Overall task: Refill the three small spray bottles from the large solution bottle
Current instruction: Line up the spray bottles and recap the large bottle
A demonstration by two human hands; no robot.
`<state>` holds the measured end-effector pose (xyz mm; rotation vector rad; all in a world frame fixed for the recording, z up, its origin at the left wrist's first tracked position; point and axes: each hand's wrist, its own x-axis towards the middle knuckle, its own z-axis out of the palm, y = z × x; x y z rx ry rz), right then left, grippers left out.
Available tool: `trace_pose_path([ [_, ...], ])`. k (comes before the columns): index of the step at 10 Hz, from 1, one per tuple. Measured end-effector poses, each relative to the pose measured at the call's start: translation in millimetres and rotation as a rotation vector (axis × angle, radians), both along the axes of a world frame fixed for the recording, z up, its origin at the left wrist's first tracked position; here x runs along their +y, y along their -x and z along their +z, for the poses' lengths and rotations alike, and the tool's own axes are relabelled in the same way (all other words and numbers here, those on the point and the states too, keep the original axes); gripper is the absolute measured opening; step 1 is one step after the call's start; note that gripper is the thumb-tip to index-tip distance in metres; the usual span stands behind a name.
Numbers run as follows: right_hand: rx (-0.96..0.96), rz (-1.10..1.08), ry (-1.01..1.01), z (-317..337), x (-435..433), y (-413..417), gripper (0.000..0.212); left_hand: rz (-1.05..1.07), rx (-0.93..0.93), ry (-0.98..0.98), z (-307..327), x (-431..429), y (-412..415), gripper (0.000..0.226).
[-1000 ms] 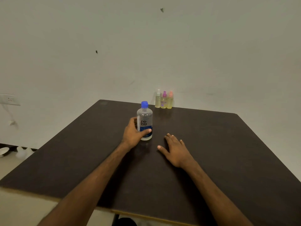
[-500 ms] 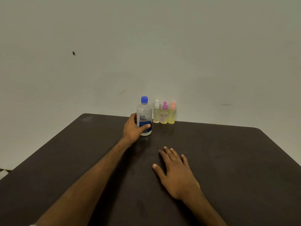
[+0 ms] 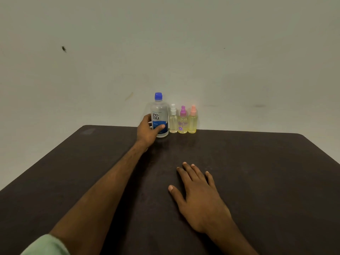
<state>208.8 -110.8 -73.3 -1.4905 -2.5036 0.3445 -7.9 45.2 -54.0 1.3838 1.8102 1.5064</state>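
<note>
The large solution bottle [image 3: 159, 115], clear with a blue cap and a blue label, stands upright at the far edge of the dark table [image 3: 257, 172]. My left hand [image 3: 148, 130] grips its lower body, thumb across the label. Right beside it stand three small spray bottles in a row: one with a white top [image 3: 173, 120], one with a purple top [image 3: 182, 121] and one with an orange top [image 3: 192, 120], all capped and holding yellowish liquid. My right hand [image 3: 197, 196] rests flat on the table nearer to me, fingers spread, holding nothing.
A pale wall [image 3: 184, 52] rises directly behind the bottles at the table's far edge. The dark tabletop stretches out to both sides of my arms, with rounded far corners.
My left hand has slid the large bottle away from me, from mid-table to the far edge beside the spray bottles. My right hand has stayed flat on the table.
</note>
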Motion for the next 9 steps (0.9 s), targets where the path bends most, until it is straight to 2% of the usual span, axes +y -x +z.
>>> trace_pose_path([
  [5, -0.001, -0.003, 0.010, -0.1, 0.8, 1.4, 0.068, 0.014, 0.009, -0.012, -5.9, 12.2, 2.9, 0.062],
  [6, 0.000, -0.003, 0.006, 0.0, 0.6, 1.1, 0.068, 0.000, 0.013, -0.009, -4.9, 12.0, 5.5, 0.064],
  [7, 0.003, -0.003, 0.008, -0.7, 0.5, 0.3, 0.068, 0.030, 0.004, 0.029, -6.3, 5.5, 11.7, 0.078],
  [8, -0.001, -0.004, 0.005, -0.2, 0.4, 0.2, 0.068, 0.071, 0.050, 0.059, -11.7, -8.4, 13.0, 0.081],
  [9, -0.007, -0.006, -0.004, -0.4, 1.1, 0.8, 0.068, 0.044, 0.239, 0.164, -20.6, -40.5, 12.7, 0.084],
])
